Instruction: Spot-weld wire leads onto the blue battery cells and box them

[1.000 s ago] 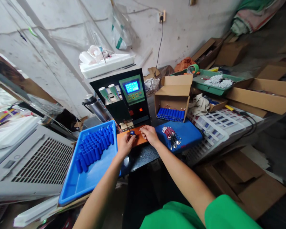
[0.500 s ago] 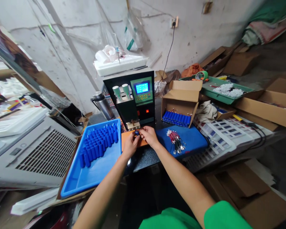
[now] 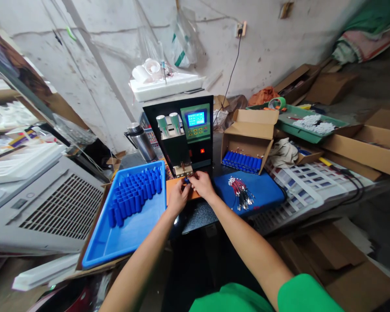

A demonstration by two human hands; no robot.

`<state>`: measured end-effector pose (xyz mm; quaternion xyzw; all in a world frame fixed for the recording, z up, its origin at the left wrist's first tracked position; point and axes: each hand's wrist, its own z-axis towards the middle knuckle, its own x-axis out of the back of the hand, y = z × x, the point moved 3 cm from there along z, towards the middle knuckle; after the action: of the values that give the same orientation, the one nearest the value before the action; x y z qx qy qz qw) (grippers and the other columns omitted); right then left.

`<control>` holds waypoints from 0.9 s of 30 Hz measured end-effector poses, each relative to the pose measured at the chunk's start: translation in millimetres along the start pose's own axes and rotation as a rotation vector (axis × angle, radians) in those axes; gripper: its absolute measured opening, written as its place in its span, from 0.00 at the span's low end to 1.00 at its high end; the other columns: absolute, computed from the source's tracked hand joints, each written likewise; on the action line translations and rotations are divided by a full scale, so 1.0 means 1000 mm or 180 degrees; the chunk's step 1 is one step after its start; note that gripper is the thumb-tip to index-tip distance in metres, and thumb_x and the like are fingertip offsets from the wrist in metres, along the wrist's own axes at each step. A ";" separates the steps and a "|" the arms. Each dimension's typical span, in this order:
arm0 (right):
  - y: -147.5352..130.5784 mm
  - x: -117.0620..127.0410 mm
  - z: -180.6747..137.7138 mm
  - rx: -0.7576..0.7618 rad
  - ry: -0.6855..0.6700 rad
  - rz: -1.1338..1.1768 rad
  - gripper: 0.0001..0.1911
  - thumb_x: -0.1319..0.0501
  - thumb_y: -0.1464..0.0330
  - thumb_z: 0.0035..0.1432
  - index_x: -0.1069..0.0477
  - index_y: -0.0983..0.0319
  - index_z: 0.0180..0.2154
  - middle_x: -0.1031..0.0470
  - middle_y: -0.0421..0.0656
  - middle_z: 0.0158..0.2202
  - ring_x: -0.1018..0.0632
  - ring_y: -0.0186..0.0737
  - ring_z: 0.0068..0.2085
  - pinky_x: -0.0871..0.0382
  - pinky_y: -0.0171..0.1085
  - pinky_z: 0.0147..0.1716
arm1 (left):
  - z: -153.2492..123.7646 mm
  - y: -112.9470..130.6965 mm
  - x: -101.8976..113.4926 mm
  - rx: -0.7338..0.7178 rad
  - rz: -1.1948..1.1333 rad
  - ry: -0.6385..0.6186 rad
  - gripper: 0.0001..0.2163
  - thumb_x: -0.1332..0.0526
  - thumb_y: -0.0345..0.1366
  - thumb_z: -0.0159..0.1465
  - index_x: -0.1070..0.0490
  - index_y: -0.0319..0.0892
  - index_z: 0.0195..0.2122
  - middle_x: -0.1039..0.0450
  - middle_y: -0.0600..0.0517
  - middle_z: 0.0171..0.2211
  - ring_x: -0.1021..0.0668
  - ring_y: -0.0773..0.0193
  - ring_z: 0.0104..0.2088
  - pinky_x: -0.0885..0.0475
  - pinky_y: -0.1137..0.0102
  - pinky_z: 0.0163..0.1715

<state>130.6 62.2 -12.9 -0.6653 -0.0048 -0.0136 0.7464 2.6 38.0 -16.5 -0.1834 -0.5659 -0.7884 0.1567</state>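
Observation:
My left hand (image 3: 178, 198) is closed around a small blue battery cell (image 3: 186, 180), mostly covered by the fingers. Close against it on the right, my right hand (image 3: 203, 185) is closed in a pinch at the cell; whatever thin piece sits in those fingertips is too small to make out. Both hands are over an orange block (image 3: 173, 187), just below the electrode pins (image 3: 182, 166) of a black spot welder (image 3: 199, 149) with a lit screen. Wire leads (image 3: 240, 193) with red and black strands lie bunched on a blue pad (image 3: 263, 190) to the right.
On the left, a blue tray (image 3: 130, 242) holds rows of upright blue cells (image 3: 133, 197). An open cardboard box (image 3: 251, 123) with cells and wires stands behind the pad. A steel flask (image 3: 141, 141) stands left of the welder, and a green tray (image 3: 315, 136) lies far right.
My right fingertips have drawn slightly closer to the left hand and the cell. My left hand stays almost in place. The whole view has shifted slightly.

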 end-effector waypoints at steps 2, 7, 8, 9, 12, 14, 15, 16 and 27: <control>0.001 -0.001 0.000 -0.0047 -0.0009 0.0088 0.09 0.40 0.62 0.53 0.31 0.61 0.27 0.27 0.38 0.22 0.27 0.34 0.21 0.36 0.29 0.17 | 0.000 0.001 0.000 -0.0024 0.0027 0.0013 0.14 0.44 0.40 0.65 0.29 0.40 0.47 0.24 0.49 0.36 0.25 0.62 0.33 0.30 0.69 0.37; 0.005 -0.002 0.001 -0.0085 -0.0019 0.0144 0.09 0.40 0.62 0.53 0.31 0.61 0.27 0.27 0.37 0.22 0.27 0.34 0.20 0.35 0.28 0.16 | -0.001 0.003 0.000 0.0002 0.0030 0.0019 0.13 0.44 0.40 0.65 0.30 0.40 0.47 0.24 0.50 0.35 0.25 0.63 0.33 0.30 0.69 0.36; 0.005 -0.002 0.001 -0.0087 -0.0019 0.0126 0.09 0.40 0.62 0.53 0.31 0.61 0.28 0.27 0.37 0.22 0.26 0.34 0.20 0.35 0.28 0.16 | -0.001 0.003 0.000 0.0005 0.0029 0.0013 0.13 0.44 0.40 0.65 0.30 0.40 0.47 0.25 0.50 0.34 0.25 0.63 0.32 0.30 0.69 0.35; 0.005 -0.002 0.001 -0.0092 -0.0021 0.0112 0.09 0.39 0.62 0.53 0.31 0.61 0.28 0.27 0.38 0.22 0.26 0.34 0.20 0.34 0.28 0.16 | -0.001 0.004 0.000 0.0003 0.0025 0.0004 0.13 0.44 0.40 0.65 0.30 0.40 0.47 0.25 0.51 0.34 0.26 0.64 0.31 0.31 0.70 0.35; 0.004 -0.002 0.000 -0.0118 -0.0013 0.0094 0.09 0.39 0.62 0.53 0.30 0.61 0.28 0.26 0.38 0.23 0.25 0.35 0.21 0.33 0.29 0.17 | 0.000 0.005 0.000 -0.0031 0.0027 0.0011 0.12 0.44 0.40 0.65 0.29 0.40 0.45 0.25 0.51 0.33 0.26 0.64 0.31 0.31 0.70 0.34; 0.002 -0.001 0.000 -0.0137 0.0000 0.0082 0.09 0.39 0.62 0.53 0.30 0.61 0.29 0.26 0.38 0.22 0.25 0.35 0.22 0.32 0.29 0.18 | 0.000 0.006 0.001 -0.0040 0.0050 0.0031 0.12 0.44 0.41 0.65 0.29 0.40 0.45 0.25 0.51 0.34 0.25 0.63 0.32 0.31 0.70 0.36; 0.001 -0.001 -0.001 -0.0151 0.0008 0.0073 0.09 0.38 0.61 0.53 0.30 0.61 0.29 0.26 0.38 0.22 0.25 0.35 0.22 0.32 0.29 0.18 | 0.000 0.006 0.001 -0.0035 0.0057 0.0043 0.12 0.44 0.41 0.64 0.29 0.40 0.45 0.25 0.51 0.34 0.25 0.63 0.33 0.30 0.70 0.36; 0.001 -0.001 -0.001 -0.0162 0.0008 0.0065 0.10 0.38 0.61 0.53 0.30 0.61 0.29 0.26 0.38 0.22 0.25 0.35 0.22 0.33 0.29 0.18 | 0.000 0.006 0.001 -0.0022 0.0060 0.0049 0.13 0.43 0.41 0.64 0.29 0.40 0.45 0.25 0.50 0.34 0.25 0.62 0.33 0.30 0.69 0.37; 0.001 0.002 -0.002 -0.0095 -0.0126 0.0033 0.13 0.39 0.58 0.56 0.30 0.61 0.29 0.28 0.37 0.20 0.27 0.35 0.21 0.35 0.30 0.19 | 0.000 0.003 -0.001 -0.0010 0.0056 0.0022 0.13 0.44 0.41 0.64 0.29 0.39 0.45 0.25 0.50 0.34 0.25 0.63 0.32 0.31 0.69 0.35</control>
<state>132.7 60.0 -14.0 -0.6766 -0.0159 0.0034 0.7362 5.4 36.8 -14.3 -0.1859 -0.5624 -0.7885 0.1653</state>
